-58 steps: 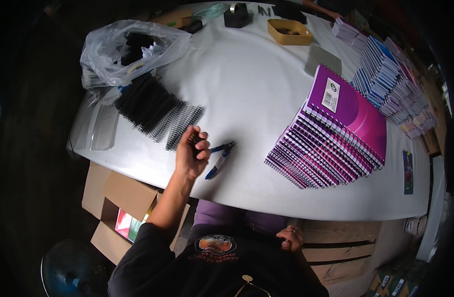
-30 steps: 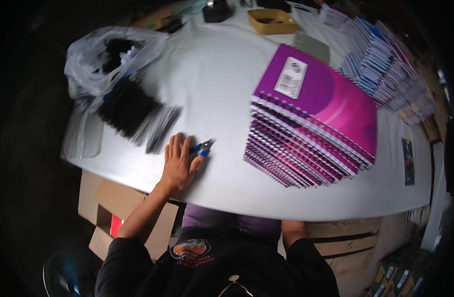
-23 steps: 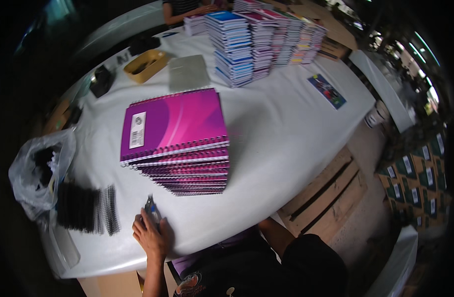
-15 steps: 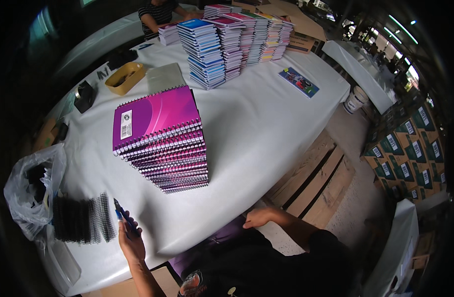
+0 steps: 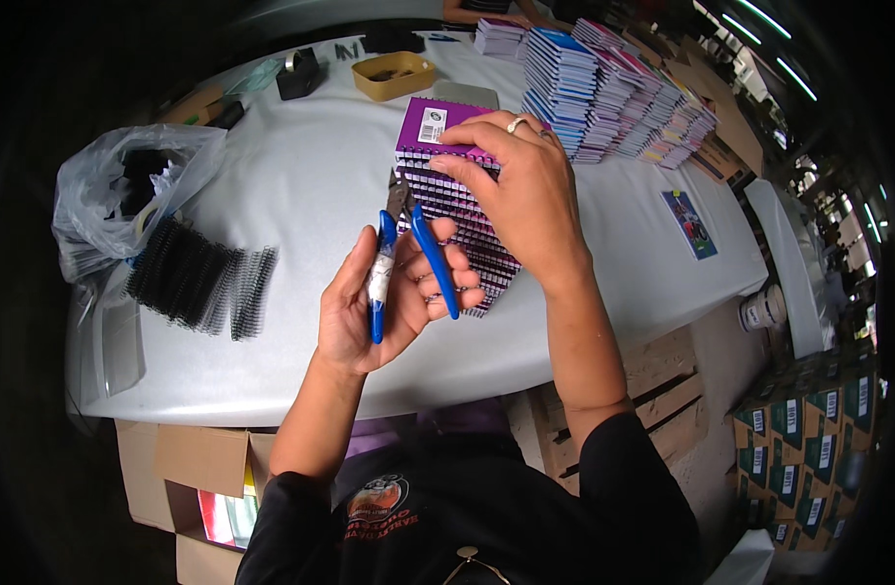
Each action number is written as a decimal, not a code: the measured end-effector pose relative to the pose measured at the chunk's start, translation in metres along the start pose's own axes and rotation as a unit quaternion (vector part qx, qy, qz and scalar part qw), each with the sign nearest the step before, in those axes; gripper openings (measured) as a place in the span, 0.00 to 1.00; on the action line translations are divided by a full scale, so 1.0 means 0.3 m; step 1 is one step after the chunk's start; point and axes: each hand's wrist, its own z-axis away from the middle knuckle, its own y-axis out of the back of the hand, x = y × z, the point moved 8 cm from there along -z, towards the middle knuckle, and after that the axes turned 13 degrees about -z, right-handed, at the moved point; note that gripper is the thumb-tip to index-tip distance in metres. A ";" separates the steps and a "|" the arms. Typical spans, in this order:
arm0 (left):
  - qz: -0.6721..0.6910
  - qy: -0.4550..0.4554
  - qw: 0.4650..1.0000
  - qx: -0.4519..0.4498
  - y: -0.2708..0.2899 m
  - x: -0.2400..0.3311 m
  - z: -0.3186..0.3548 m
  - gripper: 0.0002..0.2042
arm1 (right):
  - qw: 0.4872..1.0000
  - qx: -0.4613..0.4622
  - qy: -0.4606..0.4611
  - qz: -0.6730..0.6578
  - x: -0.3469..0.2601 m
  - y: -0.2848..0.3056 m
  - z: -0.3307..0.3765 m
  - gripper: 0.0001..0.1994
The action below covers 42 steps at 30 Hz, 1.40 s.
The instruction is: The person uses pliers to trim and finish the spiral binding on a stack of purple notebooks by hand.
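From the head view, I find the left hand (image 5: 355, 312) palm up, loosely gripping blue-handled cutters (image 5: 433, 255); their handles are spread, the left one wrapped in white tape, and the jaws point away from the body. The right hand (image 5: 530, 185) is above a stack of purple spiral notebooks (image 5: 472, 234), its thumb and forefinger parted over the top cover; I cannot tell whether they touch it. That hand hides much of the cover, while the cutters and left fingers block the stack's near left side. Left on the table (image 5: 320, 156) I note black wire coils (image 5: 189, 273), a clear plastic bag (image 5: 198, 146) behind them and transparent sheeting (image 5: 114, 341) nearer the edge. Beyond stand a black tape dispenser (image 5: 298, 76) and a yellow tray (image 5: 394, 90). Further right are piles of notebooks (image 5: 564, 83), a person's arm (image 5: 496, 17) behind them, and a blue booklet (image 5: 691, 224). Below the table I record an open carton (image 5: 198, 458), a wooden pallet (image 5: 662, 390) and stacked boxes (image 5: 808, 458).
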 end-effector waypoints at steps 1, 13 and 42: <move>0.009 0.004 1.000 0.002 0.002 -0.002 -0.005 0.31 | 1.000 0.002 -0.002 0.001 0.003 -0.004 -0.002 0.08; -0.060 0.040 0.993 0.097 0.007 0.040 -0.005 0.29 | 1.000 0.019 -0.004 0.010 0.015 0.009 0.007 0.04; -0.706 0.051 0.631 0.318 0.034 0.132 0.053 0.24 | 0.996 -0.062 0.028 0.051 -0.016 0.004 0.015 0.13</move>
